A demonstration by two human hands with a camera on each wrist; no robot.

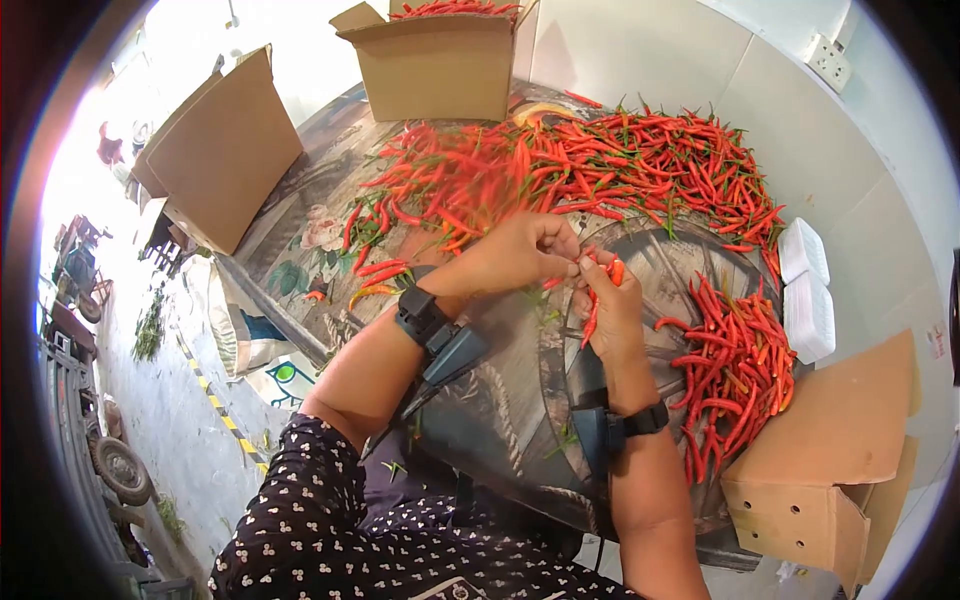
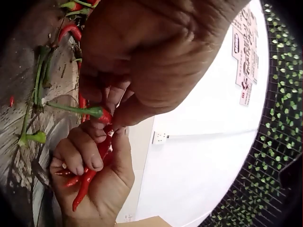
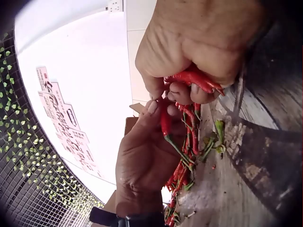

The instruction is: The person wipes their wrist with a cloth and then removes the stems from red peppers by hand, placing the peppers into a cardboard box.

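My left hand (image 1: 515, 255) and right hand (image 1: 615, 310) meet over the table (image 1: 500, 400), fingertips close together. Between the left thumb and fingers is pinched a red chili pepper (image 3: 165, 120), its long green stem (image 2: 71, 108) pointing away from the right hand. Curled fingers of the right hand hold several red chilies (image 2: 85, 187) against the palm, their tips sticking out. Beyond the left hand spreads a big heap of stemmed chilies (image 1: 660, 160). To the right of the right hand lies a smaller pile of red chilies (image 1: 735, 360), mostly without green stems.
Cardboard boxes stand at the back (image 1: 435, 70), the left edge (image 1: 225, 150) and the front right (image 1: 830, 440); the back one holds chilies. White foam trays (image 1: 808, 300) are stacked by the wall. Loose green stems (image 3: 215, 142) litter the tabletop.
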